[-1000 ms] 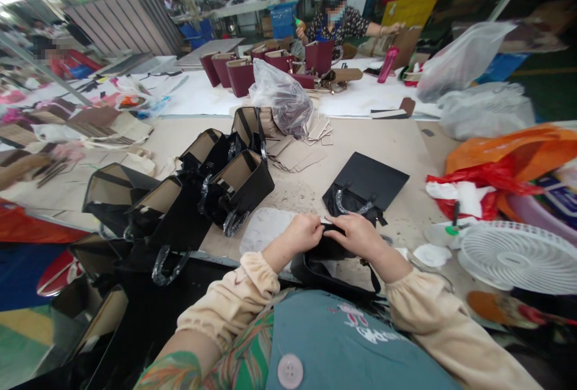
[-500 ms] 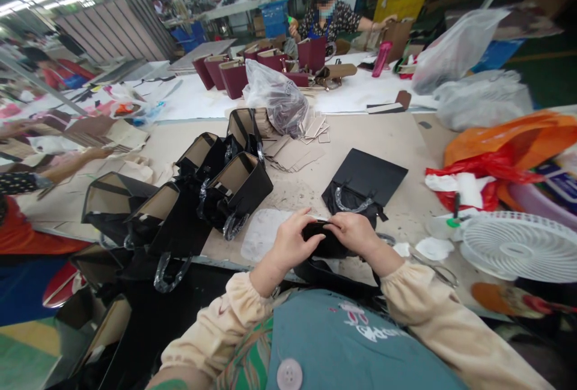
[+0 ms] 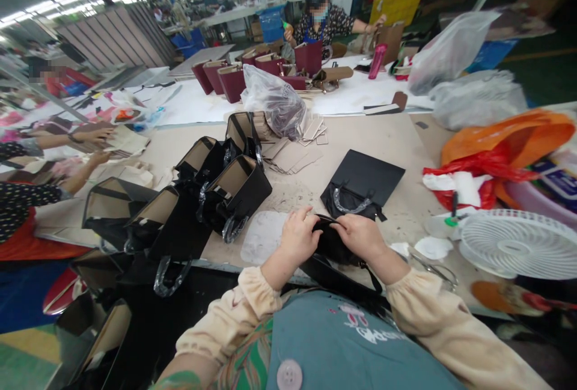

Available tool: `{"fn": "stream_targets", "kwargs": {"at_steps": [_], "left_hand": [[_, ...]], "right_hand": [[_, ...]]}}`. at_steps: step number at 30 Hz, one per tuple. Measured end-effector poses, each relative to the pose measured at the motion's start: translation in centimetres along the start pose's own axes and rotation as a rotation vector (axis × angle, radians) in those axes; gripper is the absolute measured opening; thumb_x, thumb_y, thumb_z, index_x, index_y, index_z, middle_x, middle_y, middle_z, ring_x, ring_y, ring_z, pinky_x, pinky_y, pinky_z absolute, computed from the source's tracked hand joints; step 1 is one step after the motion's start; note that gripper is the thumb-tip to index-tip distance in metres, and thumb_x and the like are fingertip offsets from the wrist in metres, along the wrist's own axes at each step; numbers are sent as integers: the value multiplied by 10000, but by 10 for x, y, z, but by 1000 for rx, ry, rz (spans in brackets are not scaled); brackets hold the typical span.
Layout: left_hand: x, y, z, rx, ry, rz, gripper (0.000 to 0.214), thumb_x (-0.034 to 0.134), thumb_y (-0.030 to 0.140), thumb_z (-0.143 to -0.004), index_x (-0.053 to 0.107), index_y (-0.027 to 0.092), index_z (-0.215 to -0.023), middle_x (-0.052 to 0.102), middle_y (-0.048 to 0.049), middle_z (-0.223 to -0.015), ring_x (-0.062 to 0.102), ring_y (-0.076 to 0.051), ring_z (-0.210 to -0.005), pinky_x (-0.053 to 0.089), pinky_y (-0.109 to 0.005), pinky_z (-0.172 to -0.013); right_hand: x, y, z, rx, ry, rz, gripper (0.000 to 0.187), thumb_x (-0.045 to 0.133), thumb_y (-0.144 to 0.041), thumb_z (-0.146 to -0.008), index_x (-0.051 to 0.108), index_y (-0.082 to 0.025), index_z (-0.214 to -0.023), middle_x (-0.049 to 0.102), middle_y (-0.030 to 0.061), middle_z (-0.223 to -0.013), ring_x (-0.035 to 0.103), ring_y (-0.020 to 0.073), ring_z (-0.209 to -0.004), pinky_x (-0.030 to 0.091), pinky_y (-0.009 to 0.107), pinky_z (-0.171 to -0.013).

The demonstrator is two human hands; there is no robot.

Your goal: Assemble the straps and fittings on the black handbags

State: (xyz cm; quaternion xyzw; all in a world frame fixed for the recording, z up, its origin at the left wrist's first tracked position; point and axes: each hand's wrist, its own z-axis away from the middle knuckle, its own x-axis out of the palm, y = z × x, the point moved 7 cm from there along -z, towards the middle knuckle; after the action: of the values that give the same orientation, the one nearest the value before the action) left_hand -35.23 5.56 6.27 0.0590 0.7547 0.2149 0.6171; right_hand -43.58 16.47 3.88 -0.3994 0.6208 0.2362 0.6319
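Observation:
Close in front of my apron, a black bag (image 3: 331,244) is gripped along its upper edge by both hands. My left hand (image 3: 300,235) pinches the edge from the left, thumb toward the opening. From the other side my right hand (image 3: 362,237) pinches the same edge, fingers bent over it. The bag's lower part sags toward my lap and is partly hidden by my wrists. Just beyond my hands lies a flat black bag (image 3: 367,176) with a plastic-wrapped handle (image 3: 351,205). Left of my left hand is a whitish translucent sheet (image 3: 261,237).
Several open black bags (image 3: 241,188) crowd the table on the left. Scissors (image 3: 435,267) and a white fan (image 3: 514,246) are at the right, beside an orange bag (image 3: 500,134). Across the table a co-worker (image 3: 320,17) sits behind maroon bags (image 3: 232,83). Another person's hands (image 3: 97,158) handle pieces at far left.
Both my hands have shifted slightly right along the bag's edge, and the bag has tilted. At far left, the other person's second hand has come into view over the beige pieces.

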Motion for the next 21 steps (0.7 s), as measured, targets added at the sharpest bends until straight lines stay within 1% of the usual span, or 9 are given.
{"fn": "stream_targets", "kwargs": {"at_steps": [3,7,11,13,15,21], "left_hand": [[4,3,-5,16,-10,-35,230,616,311,-772,592,216,-980,544,-52,-1171,526,-211,-1028,420,-370,-912],[7,7,-12,45,-83,-87,166,592,314,-794,610,230,-936,592,-20,-1043,557,-178,-934,439,-304,-834],[12,4,-17,26,-161,-131,115,555,307,-816,619,214,-839,603,-18,-925,572,-155,-840,443,-253,-735],[13,3,-17,23,-160,-124,136,519,300,-838,610,205,-806,603,-22,-882,574,-149,-796,439,-246,-704],[13,2,-17,21,-135,-99,148,487,283,-855,594,197,-800,603,-26,-850,573,-148,-772,435,-244,-688],[15,-1,-16,-20,-105,-44,126,470,238,-855,558,184,-783,608,-39,-816,577,-154,-769,434,-248,-697]], "right_hand": [[2,3,3,7,4,-17,312,429,-379,-883,609,-199,-703,630,21,-712,563,139,-688,301,255,-594],[2,6,5,18,8,-18,307,436,-384,-878,607,-197,-704,626,22,-711,558,140,-681,296,257,-581],[2,6,7,12,-3,-42,311,429,-384,-880,617,-196,-718,629,32,-717,558,142,-696,311,251,-591],[2,6,8,8,-3,-51,312,427,-385,-883,619,-198,-723,631,34,-723,563,146,-711,326,249,-604],[2,6,8,7,-4,-62,307,433,-389,-882,625,-202,-732,635,33,-731,570,147,-724,342,247,-614],[1,9,7,8,-12,-162,300,468,-430,-862,663,-216,-784,665,30,-775,599,152,-754,398,245,-649]]}}
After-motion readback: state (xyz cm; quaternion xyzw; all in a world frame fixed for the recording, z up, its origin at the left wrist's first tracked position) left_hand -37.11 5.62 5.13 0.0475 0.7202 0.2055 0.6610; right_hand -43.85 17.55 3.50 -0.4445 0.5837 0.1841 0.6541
